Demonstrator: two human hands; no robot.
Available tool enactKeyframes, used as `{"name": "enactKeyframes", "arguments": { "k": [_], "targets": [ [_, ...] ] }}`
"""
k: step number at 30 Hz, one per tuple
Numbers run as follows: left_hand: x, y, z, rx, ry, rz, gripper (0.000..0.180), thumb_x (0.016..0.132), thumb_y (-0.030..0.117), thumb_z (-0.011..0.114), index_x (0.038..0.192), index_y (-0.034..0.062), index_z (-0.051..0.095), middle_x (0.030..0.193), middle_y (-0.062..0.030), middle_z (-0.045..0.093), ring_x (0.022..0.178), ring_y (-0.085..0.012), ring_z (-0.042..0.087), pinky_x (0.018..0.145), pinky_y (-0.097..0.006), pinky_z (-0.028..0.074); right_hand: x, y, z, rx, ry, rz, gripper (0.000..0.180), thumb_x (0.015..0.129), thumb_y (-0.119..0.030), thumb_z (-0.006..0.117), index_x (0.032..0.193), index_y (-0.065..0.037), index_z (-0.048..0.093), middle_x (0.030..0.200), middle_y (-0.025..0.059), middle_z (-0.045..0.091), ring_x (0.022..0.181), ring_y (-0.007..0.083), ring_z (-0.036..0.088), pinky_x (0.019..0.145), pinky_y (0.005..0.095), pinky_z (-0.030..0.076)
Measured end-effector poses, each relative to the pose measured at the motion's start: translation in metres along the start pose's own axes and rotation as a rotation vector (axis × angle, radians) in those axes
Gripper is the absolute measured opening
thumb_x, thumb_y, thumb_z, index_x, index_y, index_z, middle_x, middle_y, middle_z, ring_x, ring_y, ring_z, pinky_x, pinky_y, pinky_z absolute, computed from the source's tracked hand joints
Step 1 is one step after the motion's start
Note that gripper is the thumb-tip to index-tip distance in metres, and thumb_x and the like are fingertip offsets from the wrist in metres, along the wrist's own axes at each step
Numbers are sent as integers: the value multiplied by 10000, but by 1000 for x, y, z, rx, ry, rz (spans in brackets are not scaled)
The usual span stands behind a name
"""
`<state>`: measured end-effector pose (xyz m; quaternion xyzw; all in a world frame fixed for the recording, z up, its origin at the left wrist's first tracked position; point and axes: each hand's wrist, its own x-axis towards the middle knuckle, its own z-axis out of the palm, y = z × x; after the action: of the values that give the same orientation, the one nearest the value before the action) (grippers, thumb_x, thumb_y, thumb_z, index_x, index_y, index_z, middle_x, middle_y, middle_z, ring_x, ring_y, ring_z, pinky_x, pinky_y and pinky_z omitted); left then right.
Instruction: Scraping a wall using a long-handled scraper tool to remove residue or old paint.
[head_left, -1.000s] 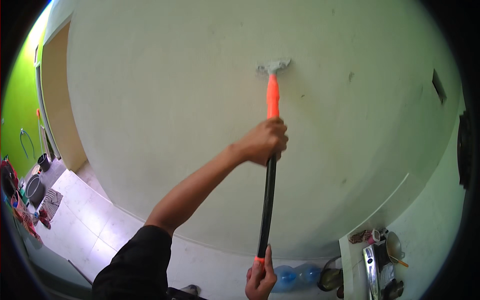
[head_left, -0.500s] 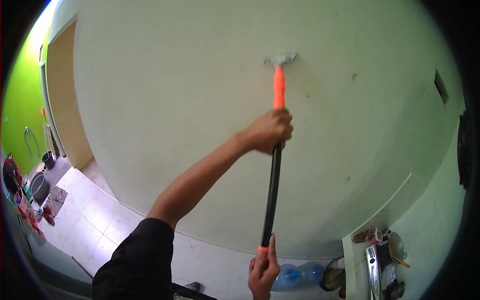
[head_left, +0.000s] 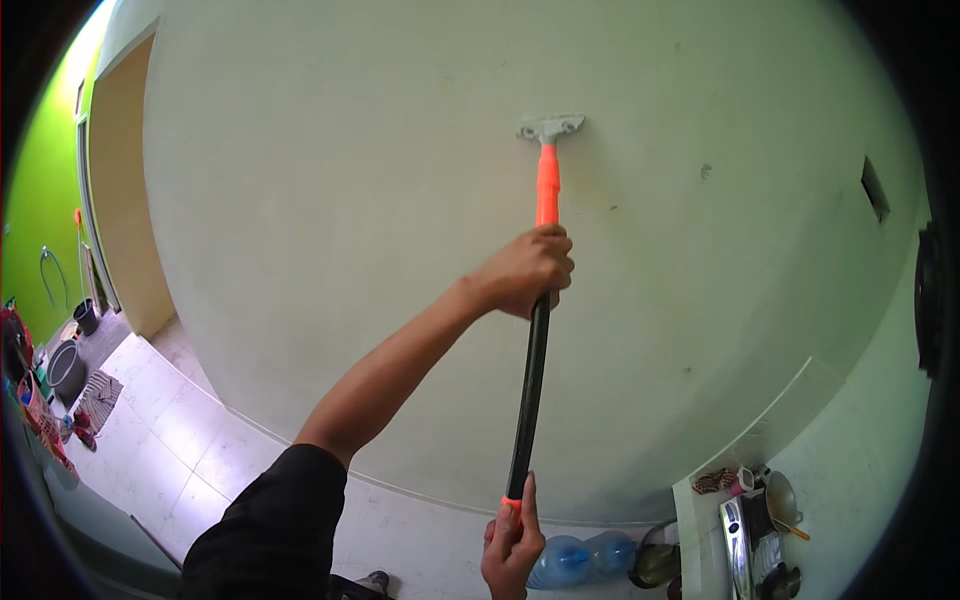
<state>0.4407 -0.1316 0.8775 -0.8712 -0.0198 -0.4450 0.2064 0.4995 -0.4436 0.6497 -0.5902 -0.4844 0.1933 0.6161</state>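
A long-handled scraper (head_left: 531, 390) stands nearly upright before the pale wall (head_left: 330, 200). Its grey-white head (head_left: 551, 128) is at the wall surface, above an orange neck and a black shaft. My left hand (head_left: 525, 270) is wrapped around the shaft just under the orange neck, the arm reaching up from the lower left in a black sleeve. Lower down, my right hand (head_left: 513, 550) grips the orange end of the handle, one finger stretched up along it. Small marks dot the wall to the right of the scraper head.
Blue water bottles (head_left: 580, 560) lie on the floor by the wall. To the right, a stove (head_left: 737, 535) and a pan (head_left: 781, 497) sit on a low counter. A doorway (head_left: 128, 200), a grey tub (head_left: 66, 370) and a striped mat (head_left: 98, 400) are at the left.
The scraper head and both hands appear slightly lower and further left in the picture. The whole view has also shifted a little. Both hands keep their hold.
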Motion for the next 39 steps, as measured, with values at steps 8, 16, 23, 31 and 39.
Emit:
{"name": "enactKeyframes", "arguments": {
  "k": [8, 16, 23, 31, 39],
  "targets": [
    [2, -8, -6, 4, 26, 92, 242, 543, 19, 639, 511, 96, 411, 557, -18, 440, 651, -240, 477, 835, -367, 475, 5, -10, 9, 1, -3, -9, 527, 1065, -86, 529, 1566, 31, 415, 685, 8, 551, 496, 52, 467, 471, 230, 387],
    [0, -18, -8, -137, 21, 130, 235, 555, 25, 636, 513, 100, 417, 552, -15, 433, 650, -246, 476, 800, -371, 461, -3, -17, 11, 48, -28, -7, 527, 1053, -101, 555, 1553, 26, 442, 698, 59, 608, 544, 89, 541, 550, 246, 466],
    [0, -16, -16, -144, 37, 219, 254, 563, 32, 655, 507, 98, 417, 550, -15, 440, 644, -223, 467, 826, -362, 474, 1, -24, 21, 98, -14, -180, 523, 1080, -134, 540, 1563, 30, 422, 645, 1, 520, 517, 60, 493, 491, 235, 403],
    [16, -28, -23, -156, -63, 184, 262, 535, 31, 648, 507, 87, 394, 544, -20, 442, 639, -234, 462, 805, -377, 464, 13, -27, 24, 130, 4, -169, 519, 1090, -134, 515, 1577, 9, 409, 675, -18, 504, 516, 45, 452, 475, 236, 386],
    [16, -34, -20, -109, -51, 229, 235, 557, 54, 647, 522, 117, 423, 581, -28, 476, 657, -260, 494, 773, -384, 466, 15, -30, 28, 199, 34, -261, 512, 1081, -97, 506, 1567, 35, 412, 690, -8, 530, 513, 43, 450, 461, 239, 379]
  ]
}}
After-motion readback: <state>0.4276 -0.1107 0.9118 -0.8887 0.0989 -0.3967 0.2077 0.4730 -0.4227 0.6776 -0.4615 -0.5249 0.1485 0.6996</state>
